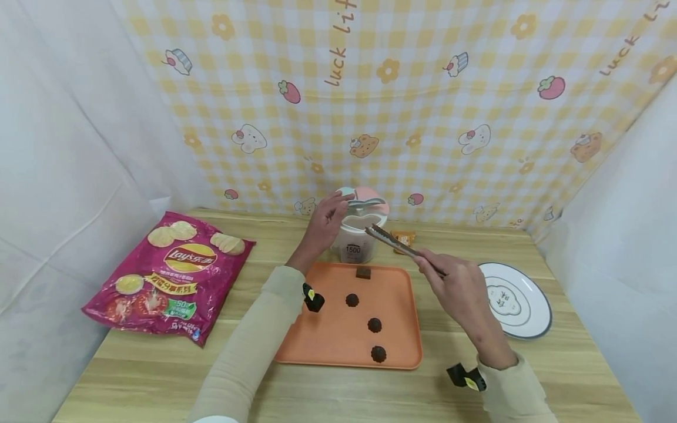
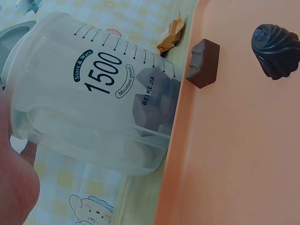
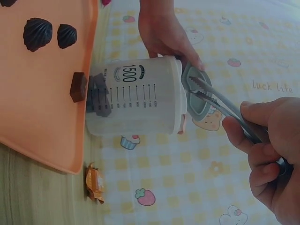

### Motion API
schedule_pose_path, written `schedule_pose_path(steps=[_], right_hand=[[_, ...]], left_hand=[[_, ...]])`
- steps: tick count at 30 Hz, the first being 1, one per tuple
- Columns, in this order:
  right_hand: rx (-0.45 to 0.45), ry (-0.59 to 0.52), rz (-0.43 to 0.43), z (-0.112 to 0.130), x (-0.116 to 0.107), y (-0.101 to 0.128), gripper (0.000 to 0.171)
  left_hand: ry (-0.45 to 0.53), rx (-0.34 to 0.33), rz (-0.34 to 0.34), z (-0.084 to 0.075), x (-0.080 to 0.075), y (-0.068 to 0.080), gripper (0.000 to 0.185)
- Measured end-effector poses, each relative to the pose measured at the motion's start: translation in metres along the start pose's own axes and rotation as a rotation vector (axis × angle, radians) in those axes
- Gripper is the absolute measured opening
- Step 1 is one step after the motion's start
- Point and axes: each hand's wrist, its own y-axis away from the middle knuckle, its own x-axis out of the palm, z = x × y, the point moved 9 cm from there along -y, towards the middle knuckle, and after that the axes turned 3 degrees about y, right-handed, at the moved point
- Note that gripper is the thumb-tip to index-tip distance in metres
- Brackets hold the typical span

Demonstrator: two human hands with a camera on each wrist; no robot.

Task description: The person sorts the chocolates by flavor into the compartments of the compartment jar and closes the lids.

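Inside the jar [image 2: 93, 93] — brown blocks [image 2: 154, 105]

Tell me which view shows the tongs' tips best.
Right wrist: the tongs show full length, tips at the open lid of the container, gripped by the right hand. Head view shows them small and slanted above the tray, tips near the container's mouth. Left wrist view does not show them.
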Motion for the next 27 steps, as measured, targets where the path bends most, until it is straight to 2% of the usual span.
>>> schedule_pose_path(steps=[11, 14, 18, 21, 27], right_hand=[[-0.023, -0.022, 0.017, -0.003, 0.001, 0.008, 0.022], [0.008, -0.021, 0.096, -0.009, 0.009, 0.014, 0.021], [0.085, 0.004, 0.261, -0.021, 0.029, 0.023, 0.022], [0.13, 0.026, 0.353, -0.03, 0.044, 0.031, 0.024], [0.161, 0.054, 0.42, -0.041, 0.063, 0.041, 0.024]], left_hand=[[0.004, 0.005, -0.002, -0.001, 0.0, 0.0, 0.039], [0.001, 0.011, -0.002, 0.0, -0.001, 0.0, 0.038], [-0.004, 0.015, -0.003, -0.002, -0.001, 0.0, 0.038], [-0.007, 0.013, -0.002, -0.002, -0.002, 0.0, 0.038], [-0.003, 0.007, 0.002, -0.002, -0.002, 0.001, 0.037]])
